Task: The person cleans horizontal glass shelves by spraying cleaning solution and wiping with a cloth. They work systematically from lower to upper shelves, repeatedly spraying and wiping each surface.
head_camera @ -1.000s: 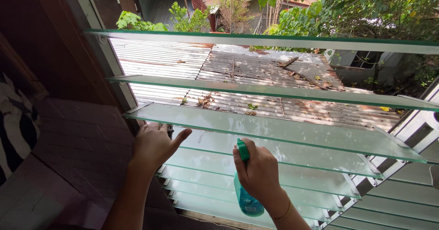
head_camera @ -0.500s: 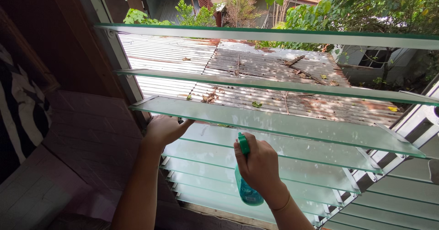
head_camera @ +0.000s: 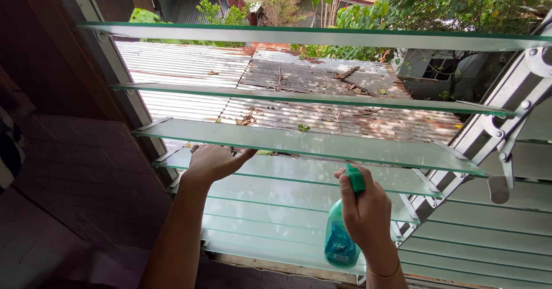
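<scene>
My left hand (head_camera: 211, 161) rests flat on a frosted glass louvre slat (head_camera: 322, 174), its fingers reaching under the slat above (head_camera: 299, 142); something dark shows under the fingertips, too hidden to name. My right hand (head_camera: 364, 208) grips a teal spray bottle (head_camera: 340, 240) with a green trigger head (head_camera: 355, 178), held upright in front of the lower slats. A thin bracelet circles that wrist.
Several open glass slats span the window between a grey left frame (head_camera: 123, 88) and a metal louvre mechanism (head_camera: 494, 134) at right. Outside lies a rusty corrugated roof (head_camera: 276, 88) with leaves and sticks. A dark wall (head_camera: 75, 168) stands at left.
My right hand has carried the spray bottle to the right. My left hand stays on the slat with fingers further under the one above. The view has shifted right.
</scene>
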